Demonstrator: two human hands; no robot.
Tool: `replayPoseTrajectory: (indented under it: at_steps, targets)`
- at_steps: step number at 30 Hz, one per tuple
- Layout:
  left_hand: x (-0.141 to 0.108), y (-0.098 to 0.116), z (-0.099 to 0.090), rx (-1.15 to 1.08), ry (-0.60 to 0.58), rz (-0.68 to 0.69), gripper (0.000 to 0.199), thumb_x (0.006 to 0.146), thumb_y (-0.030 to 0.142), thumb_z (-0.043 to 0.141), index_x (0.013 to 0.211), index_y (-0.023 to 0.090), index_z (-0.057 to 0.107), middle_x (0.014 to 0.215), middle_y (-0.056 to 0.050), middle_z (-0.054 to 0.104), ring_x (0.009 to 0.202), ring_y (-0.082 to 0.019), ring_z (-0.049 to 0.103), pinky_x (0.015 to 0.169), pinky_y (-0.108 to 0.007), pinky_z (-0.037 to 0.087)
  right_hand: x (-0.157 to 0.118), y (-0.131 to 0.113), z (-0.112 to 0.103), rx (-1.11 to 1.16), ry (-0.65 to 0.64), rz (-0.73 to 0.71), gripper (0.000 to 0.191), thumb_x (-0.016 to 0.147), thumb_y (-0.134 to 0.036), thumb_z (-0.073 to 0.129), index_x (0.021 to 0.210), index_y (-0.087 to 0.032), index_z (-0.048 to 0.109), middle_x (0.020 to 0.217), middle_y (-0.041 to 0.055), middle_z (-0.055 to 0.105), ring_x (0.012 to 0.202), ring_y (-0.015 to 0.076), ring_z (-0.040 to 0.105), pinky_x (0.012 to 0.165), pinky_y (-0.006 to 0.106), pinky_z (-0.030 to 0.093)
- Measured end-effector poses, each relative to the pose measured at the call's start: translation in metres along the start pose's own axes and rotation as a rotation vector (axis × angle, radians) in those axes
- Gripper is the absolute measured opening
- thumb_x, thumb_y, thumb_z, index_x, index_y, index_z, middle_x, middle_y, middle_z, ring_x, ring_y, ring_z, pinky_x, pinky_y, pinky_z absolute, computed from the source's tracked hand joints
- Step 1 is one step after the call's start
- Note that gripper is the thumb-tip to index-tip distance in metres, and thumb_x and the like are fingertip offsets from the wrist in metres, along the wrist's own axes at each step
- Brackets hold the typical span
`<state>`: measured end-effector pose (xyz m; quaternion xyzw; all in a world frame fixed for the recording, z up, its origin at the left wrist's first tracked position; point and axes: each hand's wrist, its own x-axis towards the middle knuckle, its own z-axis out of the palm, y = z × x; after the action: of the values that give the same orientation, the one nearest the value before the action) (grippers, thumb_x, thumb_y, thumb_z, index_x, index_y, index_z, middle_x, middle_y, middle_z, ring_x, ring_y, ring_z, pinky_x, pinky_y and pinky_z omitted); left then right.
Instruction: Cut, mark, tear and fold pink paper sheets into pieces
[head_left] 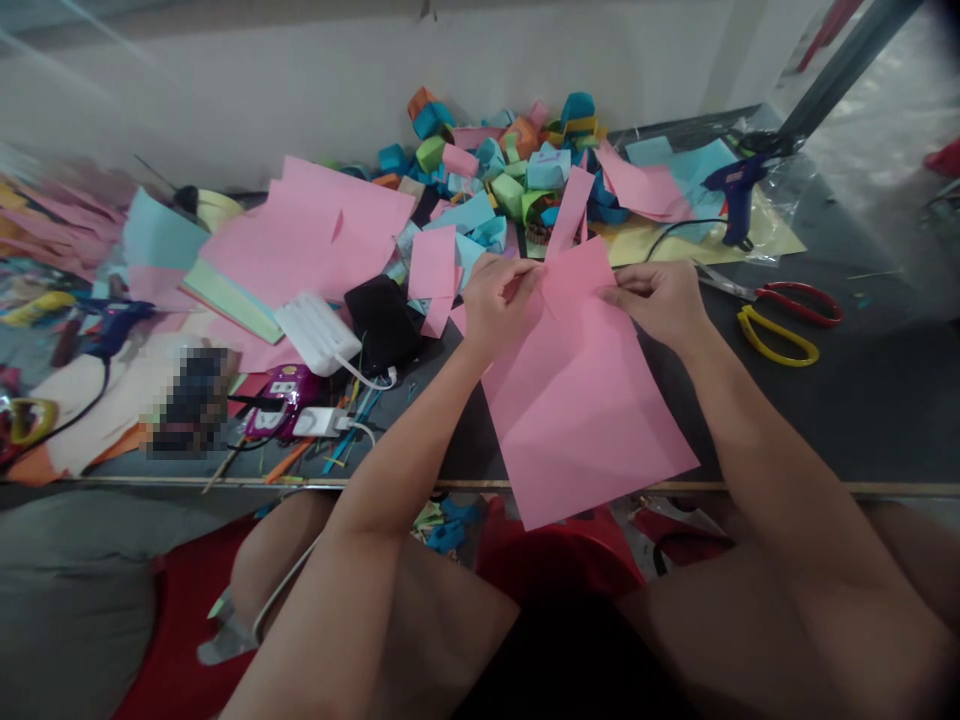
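Note:
My left hand (496, 305) pinches the left edge of a small pink paper piece (579, 278) between thumb and fingers. On the opposite edge, my right hand (664, 300) pinches the same piece. Beneath it lies a large pink sheet (577, 410), its front corner hanging over the table edge. A narrow pink strip (570, 215) stands up just behind the small piece. Red-and-yellow-handled scissors (787, 320) rest right of my right hand. Small pink pieces (433, 265) lie left of my left hand.
Folded coloured paper shapes (510, 160) are heaped at the back. A blue glue gun (739, 200) is at right, another blue glue gun (116, 322) at left. A white power bank (316, 330), black phone-like object (384, 322) and purple power strip (281, 400) crowd the left side.

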<state>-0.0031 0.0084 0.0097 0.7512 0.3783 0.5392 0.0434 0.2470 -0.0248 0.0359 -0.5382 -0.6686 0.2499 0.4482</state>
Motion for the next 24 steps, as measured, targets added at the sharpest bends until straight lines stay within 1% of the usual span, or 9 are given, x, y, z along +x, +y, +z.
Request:
replayPoseTrajectory:
  at_steps: [4,7,11,15,18,20,24]
  targets:
    - [0.000,0.001,0.000,0.009,0.015,0.029,0.034,0.107,0.047,0.059,0.091,0.025,0.077,0.083,-0.004,0.077,0.083,-0.018,0.067,0.085,-0.036,0.054,0.001,0.002,0.000,-0.012,-0.002,-0.002,0.023,0.077,-0.037,0.091,0.077,-0.019,0.076,0.071,0.0025,0.071,0.081,0.0213,0.067,0.065,0.031,0.054]
    - [0.000,0.002,0.001,0.000,0.031,0.019,0.038,0.107,0.052,0.057,0.090,0.025,0.077,0.082,-0.004,0.077,0.082,-0.019,0.067,0.085,-0.037,0.054,0.000,0.003,0.000,-0.009,-0.008,0.001,0.023,0.077,-0.037,0.091,0.078,-0.020,0.076,0.071,0.0026,0.070,0.082,0.0218,0.067,0.066,0.031,0.054]
    - [-0.001,0.003,0.001,-0.036,0.018,-0.022,0.039,0.106,0.055,0.058,0.089,0.025,0.076,0.083,-0.005,0.076,0.083,-0.019,0.067,0.086,-0.037,0.054,0.000,0.001,0.001,-0.011,-0.011,0.019,0.024,0.077,-0.038,0.091,0.078,-0.020,0.076,0.071,0.0026,0.071,0.083,0.0217,0.066,0.066,0.031,0.053]
    - [0.000,0.004,-0.001,-0.053,0.011,-0.106,0.040,0.105,0.056,0.060,0.088,0.025,0.076,0.082,-0.004,0.075,0.085,-0.019,0.066,0.087,-0.036,0.053,0.002,0.000,0.000,-0.004,-0.021,0.039,0.030,0.075,-0.044,0.092,0.078,-0.019,0.077,0.066,0.0011,0.068,0.082,0.0215,0.066,0.064,0.030,0.052]
    - [0.001,0.001,-0.003,-0.073,0.058,-0.176,0.038,0.104,0.057,0.061,0.089,0.025,0.076,0.082,-0.003,0.073,0.085,-0.019,0.066,0.084,-0.035,0.053,0.003,0.003,-0.006,0.011,-0.097,0.059,0.031,0.073,-0.046,0.094,0.079,-0.020,0.079,0.063,-0.0001,0.066,0.080,0.0218,0.068,0.063,0.030,0.053]
    - [0.001,-0.001,-0.003,-0.079,0.095,-0.210,0.037,0.104,0.057,0.062,0.090,0.026,0.076,0.082,-0.003,0.073,0.086,-0.019,0.066,0.084,-0.034,0.053,0.003,0.007,-0.010,0.031,-0.137,0.074,0.031,0.072,-0.048,0.094,0.080,-0.021,0.080,0.065,0.0004,0.068,0.079,0.0226,0.069,0.063,0.032,0.054]
    - [0.002,0.000,-0.003,-0.096,0.157,-0.201,0.041,0.103,0.062,0.059,0.090,0.026,0.075,0.084,-0.003,0.073,0.088,-0.018,0.067,0.088,-0.034,0.054,0.005,0.011,-0.014,0.096,-0.142,0.128,0.037,0.073,-0.057,0.091,0.087,-0.023,0.084,0.077,0.0043,0.078,0.079,0.0246,0.072,0.066,0.037,0.058]
